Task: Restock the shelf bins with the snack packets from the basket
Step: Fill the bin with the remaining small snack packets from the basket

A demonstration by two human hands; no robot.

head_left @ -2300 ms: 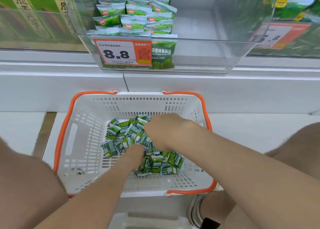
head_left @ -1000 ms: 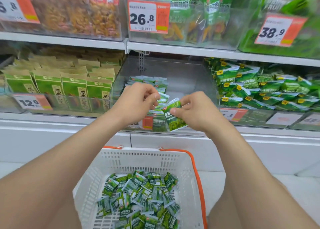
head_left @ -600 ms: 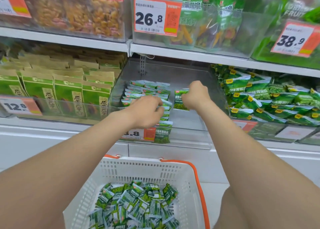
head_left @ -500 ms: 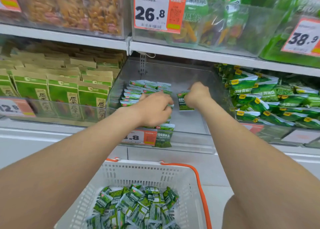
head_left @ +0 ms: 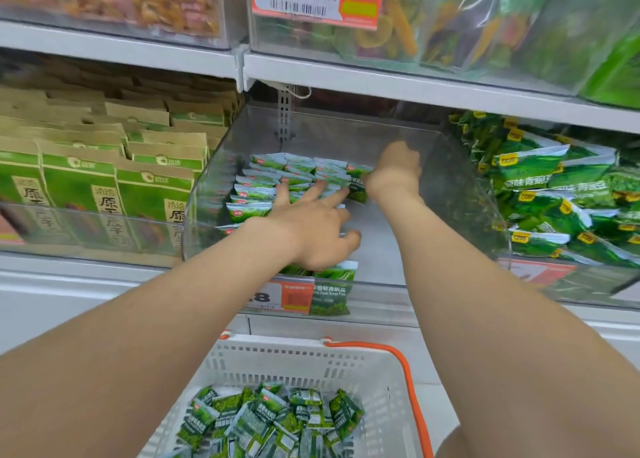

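Green packet (head_left: 357, 189) has gone from above the basket (head_left: 381, 371) deep into the clear bin (head_left: 381, 250). The right hand (head_left: 394, 170) grips it beside the stacked rows (head_left: 270, 184), which the left hand (head_left: 311, 229) steadies with fingers spread flat. Placement looks nearly done; many loose packets (head_left: 277, 419) remain in the basket.

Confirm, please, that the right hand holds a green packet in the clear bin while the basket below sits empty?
Not quite: the head view shows the basket holding many green packets, not empty. The right hand does hold a packet in the clear bin.
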